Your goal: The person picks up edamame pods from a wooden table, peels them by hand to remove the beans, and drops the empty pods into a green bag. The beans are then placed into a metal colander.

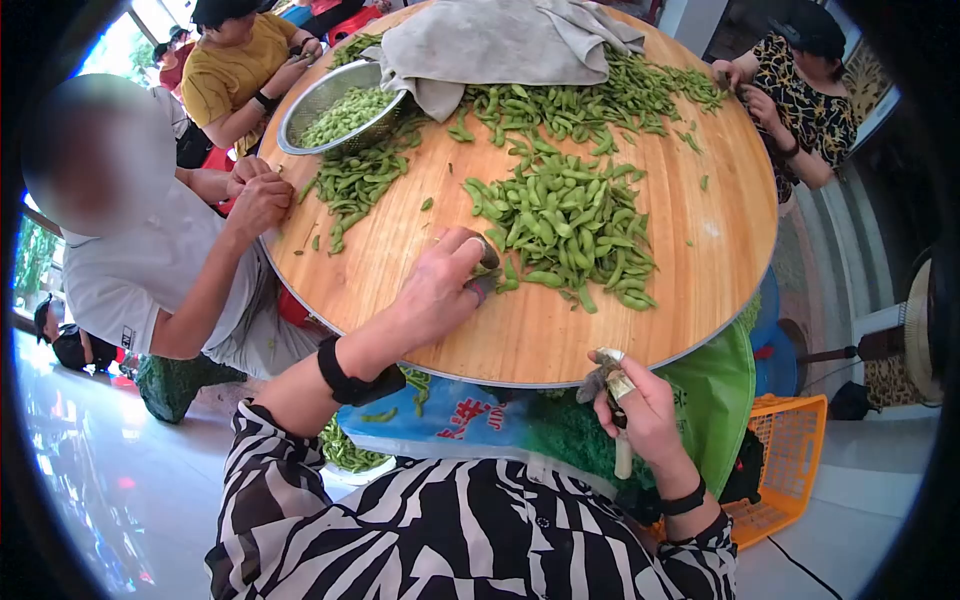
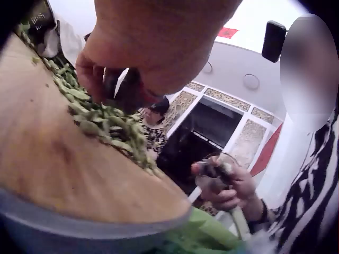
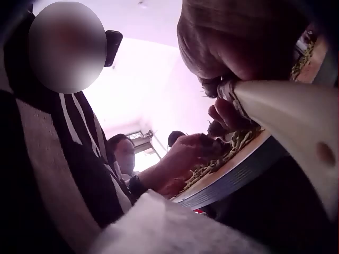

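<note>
Fingers bent downward, my left hand (image 1: 440, 285) is at the left edge of a heap of green soybean pods (image 1: 570, 220) on the round wooden table (image 1: 370, 270). Dark coverings wrap its thumb and fingertips; whether a pod is pinched between them I cannot tell. Off the table's front edge, my right hand (image 1: 640, 405) grips a white-handled tool (image 1: 622, 455). Its pale handle (image 3: 296, 114), with a hole near the end, sticks out below the fist. Grey wrapping shows at the right hand's fingertips, and the tool's working end is mostly hidden by the fingers.
A metal colander (image 1: 300, 125) of shelled beans stands at the back left, beside a grey cloth (image 1: 500, 50) over more pods. People sit around the table, one close on the left (image 1: 170, 270). Below the front edge are a green-blue bag (image 1: 720, 400) and an orange crate (image 1: 795, 470).
</note>
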